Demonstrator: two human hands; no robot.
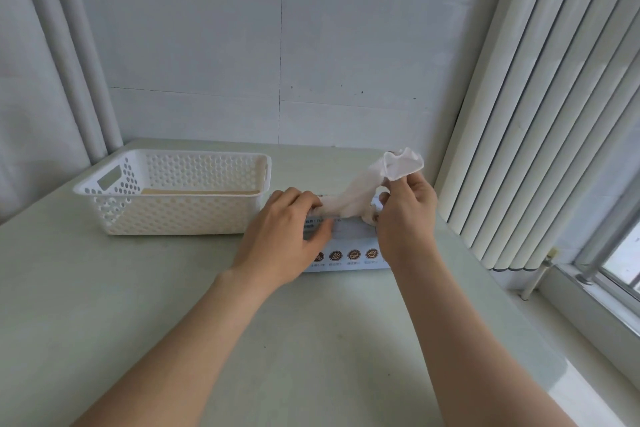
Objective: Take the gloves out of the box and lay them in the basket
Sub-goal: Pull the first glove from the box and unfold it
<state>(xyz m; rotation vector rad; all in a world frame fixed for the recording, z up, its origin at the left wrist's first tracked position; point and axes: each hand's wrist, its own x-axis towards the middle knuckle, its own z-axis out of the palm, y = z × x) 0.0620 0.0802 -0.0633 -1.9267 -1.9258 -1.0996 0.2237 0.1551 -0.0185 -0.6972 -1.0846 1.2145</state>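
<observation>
1. Landmark is the box [349, 255]: a white carton with round icons on its front face, lying flat on the tabletop [173, 288].
2. Glove [356, 196]: thin, whitish, partly out. Its lower end is bunched at the slot on top of the box, and its other end flares open above the box's right end.
3. Right hand [407, 211]: over the right end of the box, thumb and fingers pinching the glove just under the flared end.
4. Left hand [287, 229]: on the left end of the box, fingers bent over the top by the slot, thumb on the front face, gripping the box. Can't tell if the fingertips also catch the glove's tail.
5. Basket [194, 215]: white, perforated, just left of the box. There is a pale beige layer at the bottom; can't tell what it is.
6. Step in hand, my read: drawing one glove clear of the slot. Likely early in the task.
7. To do it well, hold the box down firmly so it doesn't lift or slide. Pull steadily upward rather than sideways, so the thin material doesn't stretch or snag on the slot edge.
8. Once the tail is free, carry the glove left of the box, over the basket rim, and lay it flat instead of dropping it bunched.
9. Risks: the glove looks light and clingy and may stick to the fingers, and a second glove may trail out behind it.
10. Blinds [519, 114]: right of the box, apart from the work.
</observation>
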